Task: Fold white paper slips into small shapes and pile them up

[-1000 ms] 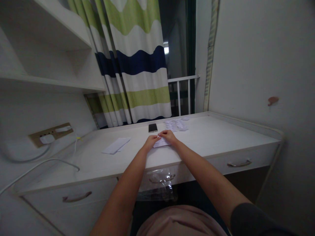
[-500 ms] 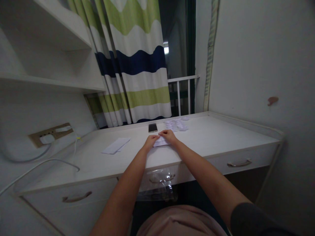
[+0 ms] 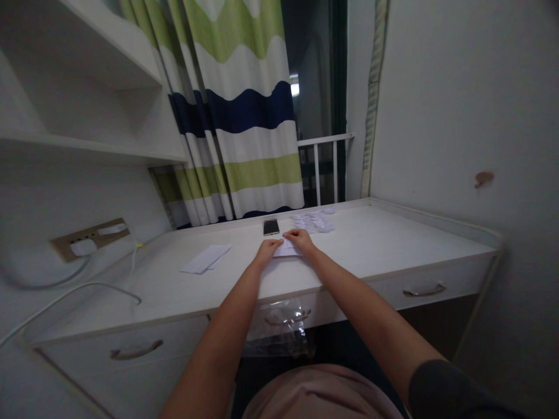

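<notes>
Between my two hands is a folded piece of white paper (image 3: pixel 288 249), just above or on the white desk (image 3: pixel 375 244). My left hand (image 3: pixel 267 250) pinches its left side, thumb toward the middle. Fingers bent, my right hand (image 3: pixel 300 237) grips the paper's upper edge close to the left thumb. Behind my right hand lies a cluster of small folded white paper pieces (image 3: pixel 317 221). A dark-screened phone (image 3: pixel 271 227) rests beyond my left hand. Farther left, flat sheets of white paper (image 3: pixel 206 258) lie loosely stacked.
A clear plastic bag (image 3: pixel 288 331) hangs at the middle drawer. White cables run from a wall socket (image 3: pixel 89 237) across the desk's left side. A shelf (image 3: pixel 87 142) juts out at upper left. A striped curtain (image 3: pixel 248 110) hangs behind the desk.
The paper between my hands has shifted slightly, with its lower edge now a little higher. My hands have barely moved and keep their hold.
</notes>
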Motion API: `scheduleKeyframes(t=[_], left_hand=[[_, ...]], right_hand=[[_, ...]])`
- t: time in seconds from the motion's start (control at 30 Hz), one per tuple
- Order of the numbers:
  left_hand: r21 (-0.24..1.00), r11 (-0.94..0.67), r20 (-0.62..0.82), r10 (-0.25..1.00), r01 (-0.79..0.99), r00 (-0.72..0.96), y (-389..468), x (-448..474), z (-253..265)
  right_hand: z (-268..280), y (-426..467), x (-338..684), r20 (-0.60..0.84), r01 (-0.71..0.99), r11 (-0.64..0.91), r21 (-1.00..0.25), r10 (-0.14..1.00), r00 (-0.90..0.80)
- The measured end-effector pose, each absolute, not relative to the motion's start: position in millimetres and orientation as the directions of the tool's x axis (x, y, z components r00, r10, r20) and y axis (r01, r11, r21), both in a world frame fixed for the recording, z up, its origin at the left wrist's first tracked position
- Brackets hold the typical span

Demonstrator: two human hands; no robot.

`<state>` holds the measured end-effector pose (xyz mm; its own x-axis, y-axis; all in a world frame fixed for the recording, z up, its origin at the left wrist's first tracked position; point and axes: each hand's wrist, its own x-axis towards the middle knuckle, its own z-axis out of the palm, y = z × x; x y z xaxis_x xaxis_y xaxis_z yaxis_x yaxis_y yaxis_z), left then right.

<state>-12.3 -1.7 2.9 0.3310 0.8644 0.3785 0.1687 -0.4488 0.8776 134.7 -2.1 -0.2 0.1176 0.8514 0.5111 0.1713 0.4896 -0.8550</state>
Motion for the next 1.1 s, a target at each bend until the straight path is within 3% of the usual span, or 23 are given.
scheduleKeyframes(t=[0.27,1.1], left_hand=[[0.974,-0.228,0.213,0.908,-0.001,0.361,-3.1,-9.0,4.0],[0.974,-0.224,0.223,0.933,-0.029,0.282,-7.3,-8.3,7.9]], right_hand=[[3.0,-3.2,138.0,0.487,0.11,0.475,-0.873,0.839,0.243],[4.3,-5.3,139.0,0.466,0.123,0.45,-0.884,0.833,0.299]])
